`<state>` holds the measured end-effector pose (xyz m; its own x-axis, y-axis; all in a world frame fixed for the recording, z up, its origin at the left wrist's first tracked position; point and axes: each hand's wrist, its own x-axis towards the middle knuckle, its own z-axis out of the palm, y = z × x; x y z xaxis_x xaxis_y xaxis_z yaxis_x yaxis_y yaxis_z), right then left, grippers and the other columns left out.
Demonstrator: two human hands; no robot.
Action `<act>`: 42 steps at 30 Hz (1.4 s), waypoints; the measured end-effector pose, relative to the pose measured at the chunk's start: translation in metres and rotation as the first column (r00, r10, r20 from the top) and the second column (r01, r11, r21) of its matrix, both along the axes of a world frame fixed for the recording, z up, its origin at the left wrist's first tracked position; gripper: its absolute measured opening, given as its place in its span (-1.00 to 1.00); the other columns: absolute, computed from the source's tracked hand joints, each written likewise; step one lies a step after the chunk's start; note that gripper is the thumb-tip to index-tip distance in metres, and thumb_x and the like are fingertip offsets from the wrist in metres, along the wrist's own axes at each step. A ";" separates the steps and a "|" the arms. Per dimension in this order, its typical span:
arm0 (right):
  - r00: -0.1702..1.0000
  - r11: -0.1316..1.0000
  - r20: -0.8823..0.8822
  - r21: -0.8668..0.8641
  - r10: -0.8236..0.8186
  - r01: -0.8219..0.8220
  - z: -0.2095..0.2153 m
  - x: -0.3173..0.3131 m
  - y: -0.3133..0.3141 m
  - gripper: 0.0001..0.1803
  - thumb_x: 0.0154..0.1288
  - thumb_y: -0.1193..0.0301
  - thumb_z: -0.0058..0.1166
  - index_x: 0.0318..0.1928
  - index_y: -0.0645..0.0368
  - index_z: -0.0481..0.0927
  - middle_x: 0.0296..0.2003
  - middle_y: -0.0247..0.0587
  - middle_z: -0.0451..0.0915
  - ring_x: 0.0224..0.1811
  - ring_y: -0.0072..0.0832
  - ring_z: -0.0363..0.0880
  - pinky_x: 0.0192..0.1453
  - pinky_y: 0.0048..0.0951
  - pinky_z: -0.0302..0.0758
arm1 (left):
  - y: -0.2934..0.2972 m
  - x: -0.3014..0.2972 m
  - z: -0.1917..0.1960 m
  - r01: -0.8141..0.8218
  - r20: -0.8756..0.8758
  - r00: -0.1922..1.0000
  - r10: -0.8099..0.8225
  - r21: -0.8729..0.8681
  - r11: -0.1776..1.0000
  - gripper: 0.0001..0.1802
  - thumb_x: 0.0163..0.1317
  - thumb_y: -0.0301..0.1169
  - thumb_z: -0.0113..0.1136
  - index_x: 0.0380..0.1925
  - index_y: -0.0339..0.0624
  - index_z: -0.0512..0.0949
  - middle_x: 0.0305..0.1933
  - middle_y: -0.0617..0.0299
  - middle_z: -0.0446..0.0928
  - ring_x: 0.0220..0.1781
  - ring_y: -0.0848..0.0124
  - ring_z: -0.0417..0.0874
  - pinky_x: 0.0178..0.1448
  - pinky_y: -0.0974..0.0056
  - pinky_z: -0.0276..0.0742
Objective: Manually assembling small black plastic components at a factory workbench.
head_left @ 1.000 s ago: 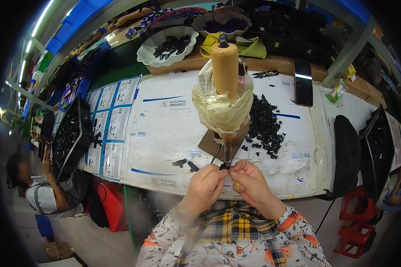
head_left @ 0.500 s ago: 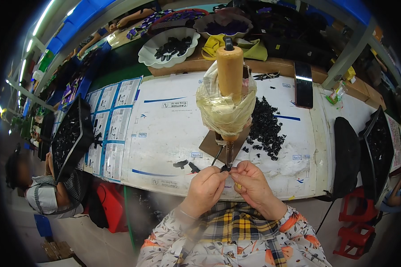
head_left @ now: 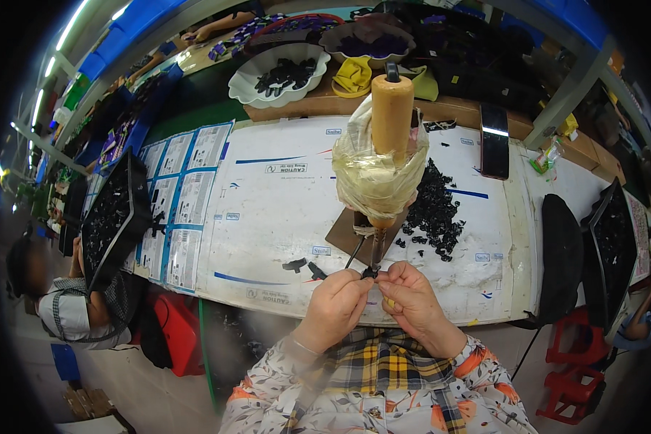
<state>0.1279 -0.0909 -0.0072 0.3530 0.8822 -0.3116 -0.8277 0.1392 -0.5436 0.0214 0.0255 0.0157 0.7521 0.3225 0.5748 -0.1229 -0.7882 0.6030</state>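
My left hand point(head_left: 334, 304) is closed in a pinch on a small black plastic part point(head_left: 369, 273) at the table's near side. My right hand point(head_left: 416, 305) pinches at the same part from the other side, with a bit of yellow showing at its fingers. Just above the part is the metal tip point(head_left: 377, 249) of an upright tool with a wooden handle point(head_left: 393, 119); whether they touch is hidden. Yellowish plastic film point(head_left: 380, 177) wraps the tool's middle. Two loose black pieces, one point(head_left: 294, 265) farther left and another point(head_left: 316, 271), lie beside my left hand.
A pile of small black parts point(head_left: 437, 210) lies right of the tool. A brown base plate point(head_left: 346, 233) sits under it. White bowls, one point(head_left: 271, 92) with black pieces, stand behind. Black trays flank the table, left point(head_left: 116, 224) and right point(head_left: 615, 246). A co-worker point(head_left: 72, 311) sits left.
The tool's handle and wrapped body appear tilted farther to the right. The whole view has shifted slightly. My hands stay pinched at the part in nearly the same place.
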 end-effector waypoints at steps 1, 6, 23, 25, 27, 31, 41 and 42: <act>1.000 1.000 0.006 -0.005 0.002 -0.002 0.000 0.000 0.000 -0.87 0.19 0.64 -0.08 -0.35 0.11 0.37 -0.28 -0.32 0.49 -0.64 -0.80 0.21 -0.62 -0.78 0.11 | 0.000 0.000 0.001 0.000 -0.001 1.000 0.000 -0.004 1.000 -0.79 -0.14 -0.70 0.17 -0.44 -0.28 0.46 -0.53 0.14 0.40 -0.54 0.27 0.46 -0.48 0.31 0.38; 0.999 0.999 0.035 -0.029 0.026 -0.025 0.000 -0.001 -0.002 -0.88 0.19 0.63 -0.08 -0.33 0.12 0.36 -0.29 -0.28 0.50 -0.64 -0.80 0.21 -0.61 -0.78 0.12 | -0.001 -0.004 -0.003 -0.007 0.003 1.000 0.007 -0.032 0.999 -0.80 -0.14 -0.70 0.17 -0.44 -0.28 0.47 -0.54 0.13 0.40 -0.54 0.26 0.46 -0.48 0.32 0.37; 0.992 0.987 -0.124 -0.160 -0.024 0.004 0.010 -0.022 -0.026 -0.89 0.27 0.54 -0.21 -0.18 0.20 0.34 -0.21 -0.20 0.40 -0.32 -0.61 0.34 -0.21 -0.60 0.34 | 0.059 -0.070 -0.028 -0.412 -0.226 0.900 0.372 -0.170 0.895 -0.87 0.00 -0.62 0.11 -0.39 -0.28 0.52 -0.46 0.19 0.45 -0.47 0.38 0.49 -0.45 0.37 0.39; 0.989 0.984 -0.124 -0.147 0.084 -0.102 0.009 -0.021 -0.027 -0.88 0.29 0.54 -0.22 -0.17 0.19 0.33 -0.12 -0.13 0.41 -0.32 -0.58 0.38 -0.16 -0.56 0.39 | 0.058 -0.062 -0.025 -0.446 -0.303 0.859 0.413 -0.049 0.893 -0.85 -0.02 -0.56 0.15 -0.38 -0.22 0.53 -0.45 0.17 0.45 -0.46 0.32 0.50 -0.42 0.32 0.40; 0.990 0.979 -0.105 -0.170 0.097 -0.114 0.016 -0.022 -0.025 -0.87 0.31 0.50 -0.23 -0.15 0.19 0.33 -0.10 -0.11 0.41 -0.35 -0.59 0.37 -0.20 -0.56 0.38 | 0.058 -0.057 -0.026 -0.462 -0.370 0.811 0.453 0.071 0.884 -0.84 -0.04 -0.51 0.18 -0.37 -0.17 0.55 -0.45 0.15 0.45 -0.46 0.25 0.51 -0.39 0.26 0.41; 0.982 0.983 -0.142 -0.118 0.127 -0.144 0.008 -0.022 -0.031 -0.81 0.36 0.40 -0.28 -0.10 0.21 0.30 -0.09 -0.07 0.41 -0.43 -0.63 0.34 -0.33 -0.61 0.34 | 0.067 -0.062 -0.032 -0.454 -0.307 0.830 0.466 0.113 0.884 -0.88 -0.04 -0.46 0.20 -0.43 -0.14 0.54 -0.43 0.17 0.46 -0.45 0.23 0.50 -0.39 0.27 0.42; 0.985 0.981 -0.077 -0.104 0.157 -0.164 -0.001 -0.030 -0.029 -0.81 0.36 0.39 -0.28 -0.11 0.21 0.33 -0.25 -0.16 0.49 -0.55 -0.71 0.25 -0.46 -0.70 0.24 | 0.068 -0.070 -0.029 -0.551 -0.329 0.775 0.540 0.068 0.832 -0.87 -0.10 -0.49 0.24 -0.51 -0.26 0.52 -0.46 0.14 0.45 -0.48 0.29 0.50 -0.43 0.33 0.38; 0.990 0.984 -0.050 -0.110 0.134 -0.139 -0.004 -0.031 -0.028 -0.83 0.34 0.42 -0.23 -0.14 0.22 0.36 -0.26 -0.18 0.49 -0.56 -0.72 0.24 -0.47 -0.71 0.23 | 0.067 -0.070 -0.029 -0.546 -0.334 0.778 0.533 0.062 0.836 -0.87 -0.10 -0.49 0.24 -0.51 -0.26 0.52 -0.46 0.14 0.45 -0.48 0.29 0.50 -0.43 0.33 0.38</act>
